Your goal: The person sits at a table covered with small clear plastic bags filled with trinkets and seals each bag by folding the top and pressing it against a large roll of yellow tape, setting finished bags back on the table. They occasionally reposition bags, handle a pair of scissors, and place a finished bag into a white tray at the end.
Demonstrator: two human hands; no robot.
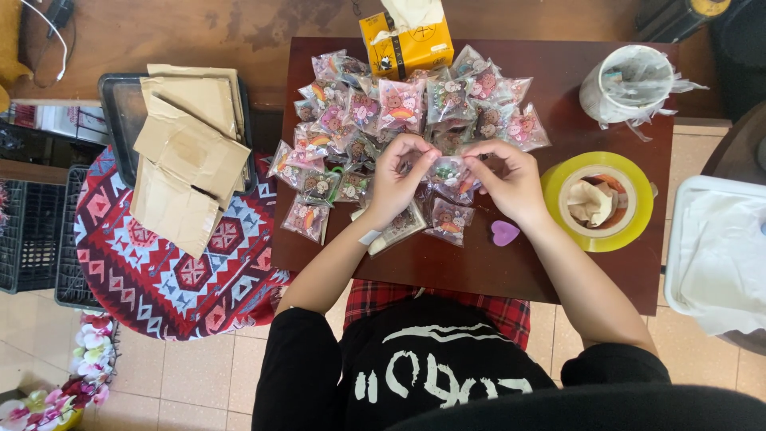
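Two hands meet over the dark table [479,271]: our left hand [396,182] and right hand [511,179] both pinch one small clear packet [444,170], fingers curled shut on its top edge, held above the packet pile [399,112], which sits within easy reach. Tape roll [597,201] waits beside our right.

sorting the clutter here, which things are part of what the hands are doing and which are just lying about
In use: left hand, right hand, small clear packet, pile of filled packets.
Lying about: tissue box, tape roll, purple heart, brown envelopes.
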